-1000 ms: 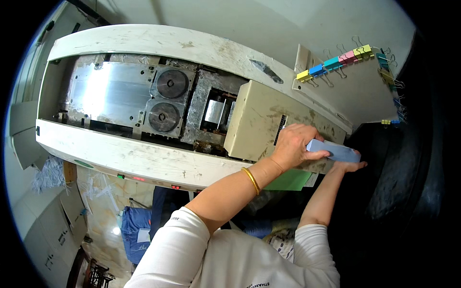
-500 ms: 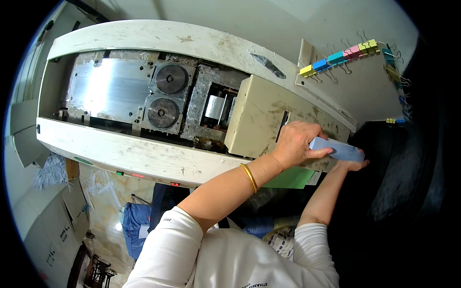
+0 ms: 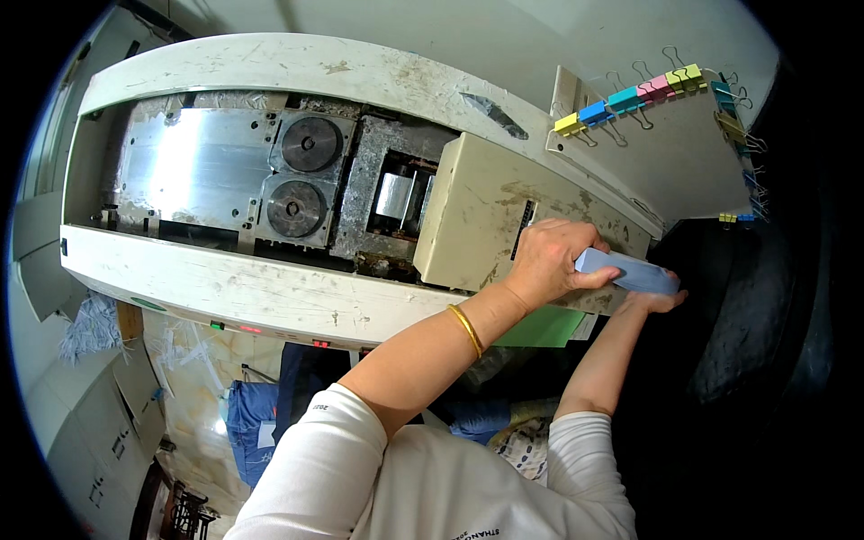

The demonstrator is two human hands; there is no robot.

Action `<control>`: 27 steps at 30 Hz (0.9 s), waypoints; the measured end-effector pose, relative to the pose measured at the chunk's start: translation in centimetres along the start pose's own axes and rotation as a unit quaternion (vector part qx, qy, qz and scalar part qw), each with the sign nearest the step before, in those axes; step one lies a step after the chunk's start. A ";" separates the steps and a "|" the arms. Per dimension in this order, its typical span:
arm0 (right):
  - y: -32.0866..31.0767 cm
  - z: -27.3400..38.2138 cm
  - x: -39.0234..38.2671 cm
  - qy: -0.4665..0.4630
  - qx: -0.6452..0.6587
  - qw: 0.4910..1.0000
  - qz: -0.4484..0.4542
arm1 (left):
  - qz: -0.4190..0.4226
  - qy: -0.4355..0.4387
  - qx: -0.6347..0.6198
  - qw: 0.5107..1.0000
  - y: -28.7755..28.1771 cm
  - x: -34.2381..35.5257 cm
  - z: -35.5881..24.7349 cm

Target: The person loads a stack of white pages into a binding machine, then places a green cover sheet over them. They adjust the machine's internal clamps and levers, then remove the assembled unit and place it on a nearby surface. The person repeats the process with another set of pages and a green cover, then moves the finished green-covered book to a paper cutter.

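Head view: fingers (image 3: pixel 594 278) of left hand (image 3: pixel 553 256) and right hand (image 3: pixel 655 301) grip one blue block (image 3: pixel 628 273), two discs (image 3: pixel 311 144) leftward.

Scuffed white machine (image 3: pixel 225 281); beige cover (image 3: pixel 490 211) on it

A pale blue, elongated block (image 3: pixel 628 273) is held slantwise, its ends gripped by the left hand (image 3: pixel 553 256) and right hand (image 3: pixel 660 301).

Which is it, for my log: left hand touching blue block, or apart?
Touching: head view shows the left hand gripping the blue block by its left end.
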State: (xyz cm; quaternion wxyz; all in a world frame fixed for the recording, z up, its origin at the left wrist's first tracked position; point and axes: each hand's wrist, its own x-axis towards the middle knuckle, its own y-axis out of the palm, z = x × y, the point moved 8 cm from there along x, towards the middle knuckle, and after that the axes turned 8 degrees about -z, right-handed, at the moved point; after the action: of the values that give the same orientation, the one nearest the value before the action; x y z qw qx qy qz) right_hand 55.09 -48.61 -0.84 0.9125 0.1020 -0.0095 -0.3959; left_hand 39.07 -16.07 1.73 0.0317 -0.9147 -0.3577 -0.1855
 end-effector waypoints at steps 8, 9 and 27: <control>0.2 0.4 -0.5 -0.013 -0.005 1.000 0.009 | 0.001 0.001 0.005 1.000 0.0 -0.1 0.0; 0.3 0.3 -0.4 -0.013 -0.005 1.000 0.013 | 0.001 0.001 0.007 1.000 0.0 -0.1 0.0; 0.1 0.2 1.3 -0.051 0.033 0.995 0.082 | -0.008 0.005 0.001 1.000 -0.2 -0.4 -0.1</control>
State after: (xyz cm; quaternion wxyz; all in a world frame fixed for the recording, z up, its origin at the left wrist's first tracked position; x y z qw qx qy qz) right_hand 56.07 -49.54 -0.69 0.9363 0.1106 -0.0771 -0.3242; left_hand 38.65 -16.24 1.66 0.0326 -0.9109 -0.3650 -0.1897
